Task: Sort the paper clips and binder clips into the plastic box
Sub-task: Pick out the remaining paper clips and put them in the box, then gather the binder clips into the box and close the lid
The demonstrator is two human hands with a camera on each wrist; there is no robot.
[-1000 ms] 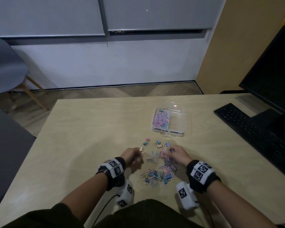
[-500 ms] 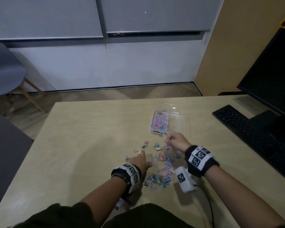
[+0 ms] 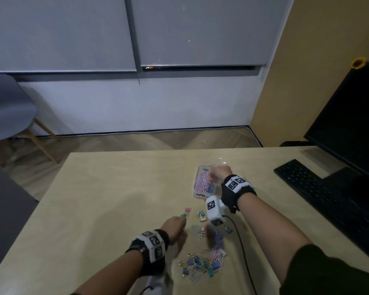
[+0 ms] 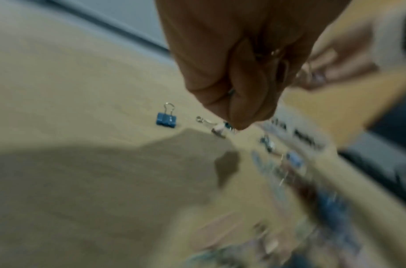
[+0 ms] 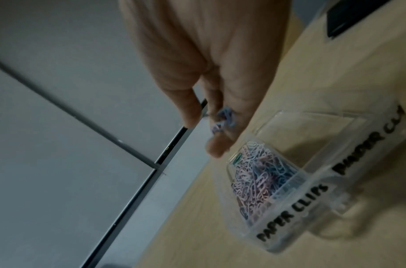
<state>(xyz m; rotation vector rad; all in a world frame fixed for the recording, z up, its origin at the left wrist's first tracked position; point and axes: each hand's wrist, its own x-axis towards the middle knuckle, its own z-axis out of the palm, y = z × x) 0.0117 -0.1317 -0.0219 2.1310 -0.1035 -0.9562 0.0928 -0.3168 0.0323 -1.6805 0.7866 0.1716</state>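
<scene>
On the left, the left hand (image 3: 175, 227) hovers over the wooden desk (image 3: 107, 205), fingers curled tight around what looks like a binder clip; a blue binder clip (image 4: 166, 118) lies beside it. In the middle sits the unsorted pile (image 3: 202, 265). To the right, the right hand (image 3: 218, 174) pinches paper clips (image 5: 225, 119) above the clear plastic box (image 5: 312, 183), whose PAPER CLIPS compartment is well filled while the binder compartment looks empty. Roughly half seems left.

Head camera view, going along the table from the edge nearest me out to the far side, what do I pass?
Mixed clip pile → left hand → pink binder clip → plastic box, with the right hand over it → bare far stretch of table.
</scene>
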